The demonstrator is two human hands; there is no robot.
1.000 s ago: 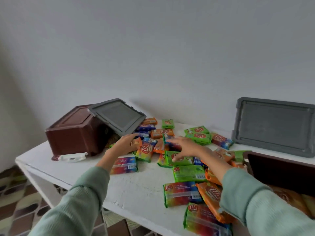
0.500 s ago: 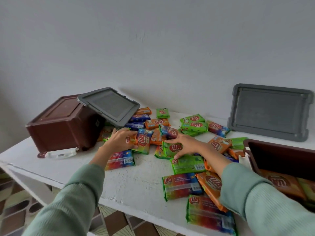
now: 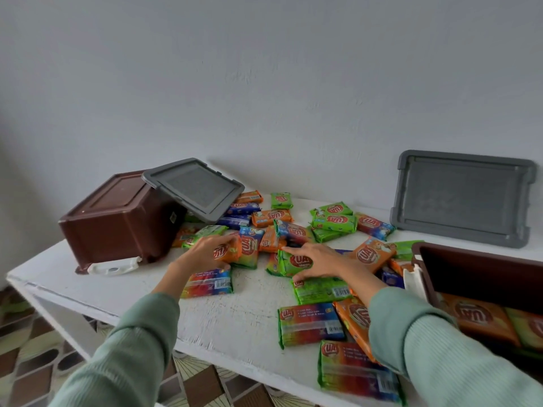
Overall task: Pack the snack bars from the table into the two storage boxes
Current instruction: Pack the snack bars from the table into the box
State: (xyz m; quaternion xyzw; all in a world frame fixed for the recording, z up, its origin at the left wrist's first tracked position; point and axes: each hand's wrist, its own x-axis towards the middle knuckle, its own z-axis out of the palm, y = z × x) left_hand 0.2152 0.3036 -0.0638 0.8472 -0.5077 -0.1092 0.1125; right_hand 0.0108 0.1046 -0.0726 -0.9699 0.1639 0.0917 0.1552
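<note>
On the white table (image 3: pixel 235 318) in front of you lie lots of snack bars (image 3: pixel 332 221) in a messy pile: green ones, orange ones and blue ones (many lie on top of each other). Behind the table is a plain pale wall (image 3: pixel 264 83). Below the table's left edge you can see a floor (image 3: pixel 29 362) with brown and cream tiles. At the left, a brown box (image 3: pixel 117 227) lies tipped over, and a grey lid (image 3: pixel 197 189) leans on it. At the right stands a second brown box (image 3: pixel 484 274) with its top open, and some packed bars (image 3: pixel 476 315) lie inside it. The other grey lid (image 3: pixel 464 198) leans against the wall behind that box. Your hands are apart, and both are in the pile. Your left hand (image 3: pixel 202 255) has its fingers curled round an orange bar (image 3: pixel 227 251) near the tipped box. Your right hand (image 3: pixel 320 259) lies nearly flat on a green bar (image 3: pixel 293 261). Its fingers are spread and almost straight, and the thumb is at the bar's near edge.
</note>
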